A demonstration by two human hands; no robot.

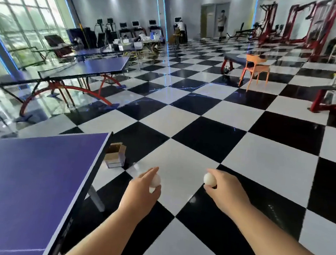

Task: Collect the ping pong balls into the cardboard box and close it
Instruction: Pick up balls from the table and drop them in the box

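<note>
My left hand point(142, 190) is held out over the checkered floor, its fingers closed around a white ping pong ball point(155, 180). My right hand point(223, 188) is stretched forward too and grips a second white ping pong ball point(209, 179) between thumb and fingers. A small cardboard box point(115, 155) stands on the floor with its flaps up, beside the corner of the blue table, ahead and to the left of my left hand.
A blue ping pong table point(26, 180) fills the lower left; its leg point(96, 198) stands near my left arm. More tables point(99, 65) lie farther left. An orange chair point(254, 68) and red gym frames point(328, 100) stand at the far right. Black and white floor tiles point(203, 130) stretch ahead.
</note>
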